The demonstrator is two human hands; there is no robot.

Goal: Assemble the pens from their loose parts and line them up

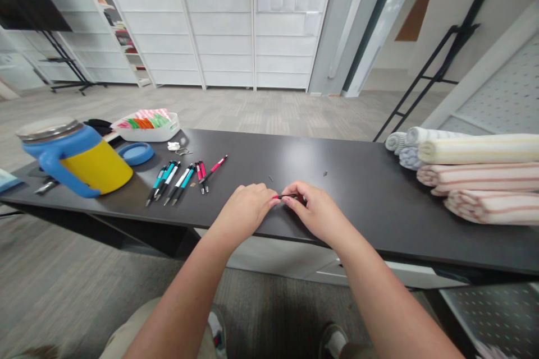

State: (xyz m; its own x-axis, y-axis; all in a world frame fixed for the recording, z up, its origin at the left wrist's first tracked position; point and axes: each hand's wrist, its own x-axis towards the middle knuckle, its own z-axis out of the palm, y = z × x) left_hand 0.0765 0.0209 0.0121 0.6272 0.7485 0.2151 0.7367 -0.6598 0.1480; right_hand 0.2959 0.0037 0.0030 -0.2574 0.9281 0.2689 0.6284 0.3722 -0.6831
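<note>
Near the table's front edge, my left hand [249, 208] pinches one end of a slim red and black pen [287, 196]. The fingers of my right hand [315, 208] are closed around its other, black end. Much of the pen is hidden by the fingers. Just beyond the hands lie a tiny thin metal piece [270, 178] and a small dark piece [325, 173], both too small to make out. To the left, several teal and white pens [169, 180] lie side by side, with red pens [214, 169] beside them.
Far left stands a blue and yellow mug [99, 160], with a round blue lid [135, 153] beside it. Behind is a white basket [155, 133] of colourful packets. Rolled striped cloths [492, 179] are stacked at the right of the dark table [357, 196].
</note>
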